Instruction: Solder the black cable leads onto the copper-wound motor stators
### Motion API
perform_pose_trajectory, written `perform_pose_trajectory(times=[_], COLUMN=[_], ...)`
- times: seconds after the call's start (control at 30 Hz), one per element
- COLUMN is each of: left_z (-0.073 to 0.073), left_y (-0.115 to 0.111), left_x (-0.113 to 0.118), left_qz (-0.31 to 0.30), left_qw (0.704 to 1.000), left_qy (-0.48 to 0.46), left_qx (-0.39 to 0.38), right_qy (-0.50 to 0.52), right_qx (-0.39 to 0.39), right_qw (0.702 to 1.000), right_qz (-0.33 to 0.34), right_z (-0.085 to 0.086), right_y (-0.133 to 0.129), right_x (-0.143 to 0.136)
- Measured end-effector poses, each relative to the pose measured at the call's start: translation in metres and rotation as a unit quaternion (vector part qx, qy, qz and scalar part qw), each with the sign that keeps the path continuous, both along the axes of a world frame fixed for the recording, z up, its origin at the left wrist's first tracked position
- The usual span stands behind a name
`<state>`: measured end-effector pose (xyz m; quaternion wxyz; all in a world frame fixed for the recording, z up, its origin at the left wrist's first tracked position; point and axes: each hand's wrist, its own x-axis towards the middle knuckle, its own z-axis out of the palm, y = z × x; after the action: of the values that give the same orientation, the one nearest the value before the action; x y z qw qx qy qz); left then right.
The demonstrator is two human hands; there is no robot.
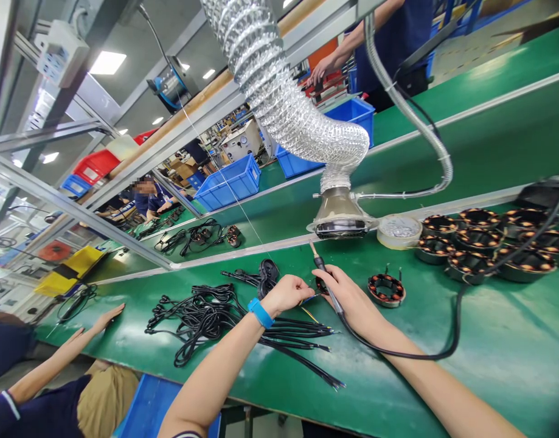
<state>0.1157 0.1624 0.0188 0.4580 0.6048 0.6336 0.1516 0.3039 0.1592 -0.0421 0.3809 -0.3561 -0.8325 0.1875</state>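
My left hand [286, 293], one, blue band [261, 312] at the wrist: thumb and fingertips pinched together on thin wires [312, 298]. My right hand [350, 299], one: fingers curled round a soldering iron [320, 263], its tip pointing up and away from me, and against a copper-wound ring [322, 285], which sits between my two hands, partly hidden by my fingers. Just right of these, one loose ring [386, 289] with two upright pins, lying on the green surface [489, 347]. To the left, a tangle of black cables [201, 316], stripped ends toward me. Beyond my hands, one extraction hood [340, 210] on a foil duct [279, 79]; beside it, a round tub [399, 232]. Far right, a cluster of copper-wound rings [473, 263], closely set. Far left, a co-worker's hand [109, 316], resting on the surface.
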Motion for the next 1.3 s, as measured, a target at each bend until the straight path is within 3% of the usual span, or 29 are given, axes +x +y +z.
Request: perform_pose_trajectory(times=[0.27,0.63,0.9,1.03,1.3], left_z=[0.003,-0.001,0.007,0.008,0.006], left_y=[0.001,0.011,0.012,0.011,0.008], left_x=[0.001,0.017,0.007,0.004,0.004], left_qz=[-0.041,0.030,-0.015,-0.027,0.034], left_qw=[0.999,0.997,0.991,0.992,0.996], left_qy=[0.026,-0.023,-0.034,-0.035,-0.060], left_qx=[0.016,-0.063,-0.128,-0.114,-0.062], right_qy=[0.007,0.008,0.006,0.004,0.013], right_qx=[0.013,0.024,0.026,0.027,0.029], right_qw=[1.000,1.000,1.000,0.999,0.999], right_qz=[-0.005,-0.017,-0.015,-0.018,-0.018], right_z=[0.001,0.002,0.002,0.003,0.003], right_y=[0.000,-0.001,-0.002,-0.002,0.000], right_x=[0.001,0.000,0.000,0.000,-0.001])
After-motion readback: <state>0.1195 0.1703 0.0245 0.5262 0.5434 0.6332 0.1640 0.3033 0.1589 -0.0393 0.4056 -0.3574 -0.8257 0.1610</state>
